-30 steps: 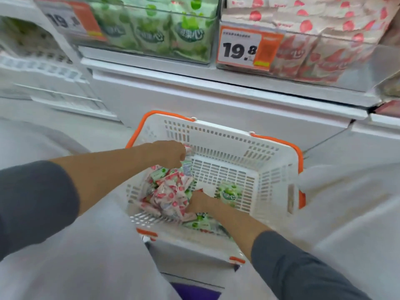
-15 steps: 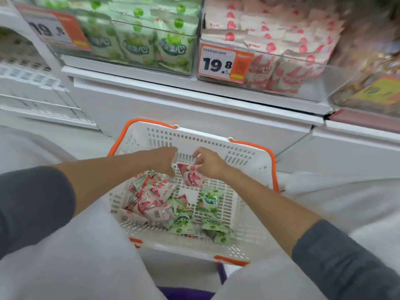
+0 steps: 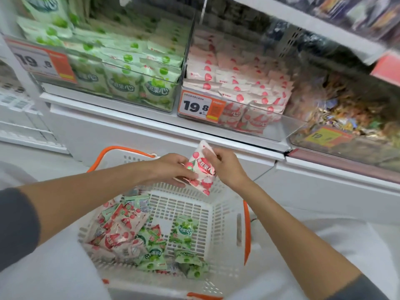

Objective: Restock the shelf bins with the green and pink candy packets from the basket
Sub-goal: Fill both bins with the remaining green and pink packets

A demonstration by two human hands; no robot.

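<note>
while left hand and right hand grip pink packet, basket below — white shelf

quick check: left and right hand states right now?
Left hand: grips the pink packet from its lower left side, above the basket.
Right hand: pinches the same packet's upper right edge.

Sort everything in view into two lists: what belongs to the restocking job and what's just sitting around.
Job: pink packet, held by left hand and right hand; basket with loose pink packets and green packets; green bin; pink bin.

Just there: mixed-sweets bin at right; orange price tag; upper-shelf goods, blurred.
</note>
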